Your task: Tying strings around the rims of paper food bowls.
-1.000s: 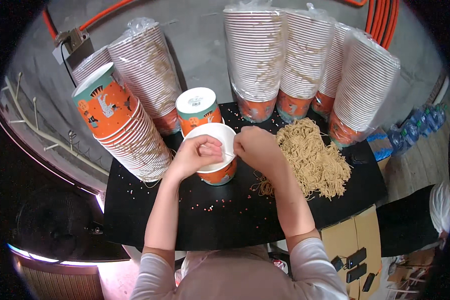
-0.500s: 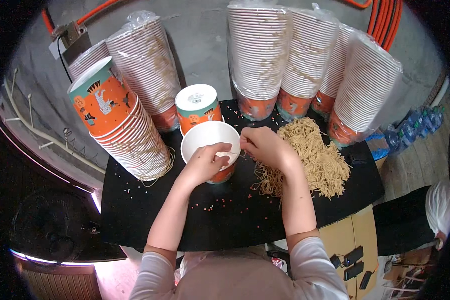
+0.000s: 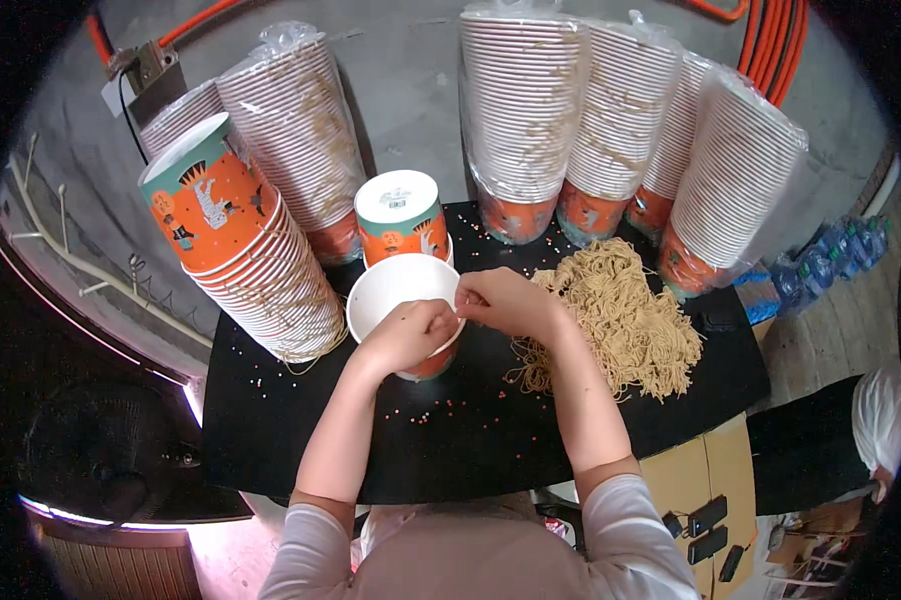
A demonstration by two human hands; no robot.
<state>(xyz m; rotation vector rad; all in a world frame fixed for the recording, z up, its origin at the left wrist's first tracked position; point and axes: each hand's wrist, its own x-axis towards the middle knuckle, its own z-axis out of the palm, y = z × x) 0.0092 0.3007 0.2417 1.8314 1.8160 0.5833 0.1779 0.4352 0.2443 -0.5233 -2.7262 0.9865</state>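
An open white-lined paper tub [image 3: 385,290] with an orange outside stands in front of me, its mouth facing up and tilted toward me. My left hand [image 3: 410,335] is closed over its near right rim, fingers curled inward. Beside it at the right rim, my right hand [image 3: 505,302] pinches with thumb and forefinger. Whatever lies between those fingertips is too small to make out. Close to the right wrist is a heap of tan string [image 3: 625,320], tangled in loops.
An upside-down tub [image 3: 398,200] sits just behind. To the left leans an unwrapped stack of tubs [image 3: 260,270] hung with string. Plastic-wrapped stacks [image 3: 520,120] line the back of the black table [image 3: 450,450]. Small pale and red bits are scattered on it.
The tub has shifted slightly left and toward me. My right hand has come left and down to meet the left hand, whose fingers have curled closed at the rim.
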